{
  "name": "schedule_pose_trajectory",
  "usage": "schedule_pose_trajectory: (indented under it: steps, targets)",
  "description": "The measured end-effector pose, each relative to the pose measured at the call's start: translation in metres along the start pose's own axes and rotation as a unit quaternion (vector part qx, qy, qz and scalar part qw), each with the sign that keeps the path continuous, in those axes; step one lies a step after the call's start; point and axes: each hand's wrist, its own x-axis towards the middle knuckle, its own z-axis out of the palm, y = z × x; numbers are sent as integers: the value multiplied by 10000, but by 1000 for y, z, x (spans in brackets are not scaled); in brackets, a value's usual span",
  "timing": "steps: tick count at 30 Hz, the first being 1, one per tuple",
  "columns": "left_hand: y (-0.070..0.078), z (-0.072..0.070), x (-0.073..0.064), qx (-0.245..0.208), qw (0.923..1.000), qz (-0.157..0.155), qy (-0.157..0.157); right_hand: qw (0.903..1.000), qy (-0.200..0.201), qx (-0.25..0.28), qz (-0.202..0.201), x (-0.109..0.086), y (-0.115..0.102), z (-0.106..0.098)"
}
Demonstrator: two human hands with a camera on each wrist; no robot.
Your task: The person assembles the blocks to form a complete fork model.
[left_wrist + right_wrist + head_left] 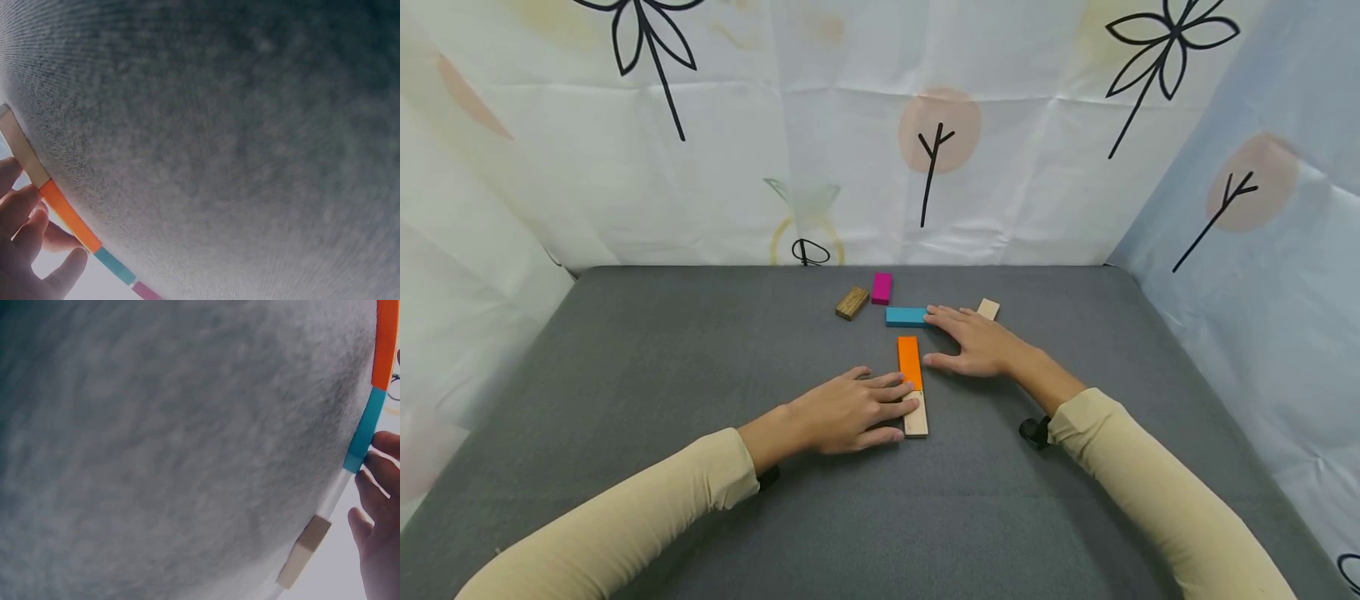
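Note:
An orange block [909, 358] and a pale wooden block [915, 423] lie end to end on the grey table. My left hand [848, 414] reaches over them from the left, fingers spread, the fingertips around where the two meet. Beyond the orange block lies a blue block [906, 317], turned crosswise. My right hand [976, 342] is at the blue block's right end, its extended fingertips touching it and covering that end. The right thumb sticks out near the orange block, apart from it. The right wrist view shows these fingers against the blue block [365, 431].
Behind the blue block are a magenta block [882, 287] and a dark brown wooden block [852, 303]. Another pale wooden block [988, 309] lies just past my right hand, partly hidden by it. A patterned white cloth [850, 167] hangs along the table's far edge.

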Motion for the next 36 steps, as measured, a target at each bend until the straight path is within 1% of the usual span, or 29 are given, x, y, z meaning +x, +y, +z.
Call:
schedule_pose_trajectory:
  steps: [3, 11, 16, 30, 36]
  targets:
    - [0, 0, 0, -8, 10000, -13, 0, 10000, 38, -3, 53, 1, -1, 1]
    - [0, 2, 0, 30, 10000, -1, -14, 9997, 52, 202, 94, 2, 1, 5]
    - [0, 2, 0, 21, 10000, 5, -1, 9997, 89, 205, -17, 2, 0, 5]
    - [1, 0, 0, 200, 9998, 21, 81, 9996, 107, 144, -236, -2, -8, 2]
    - [0, 0, 0, 179, 9998, 44, 90, 9997, 35, 104, -226, -4, -10, 5]
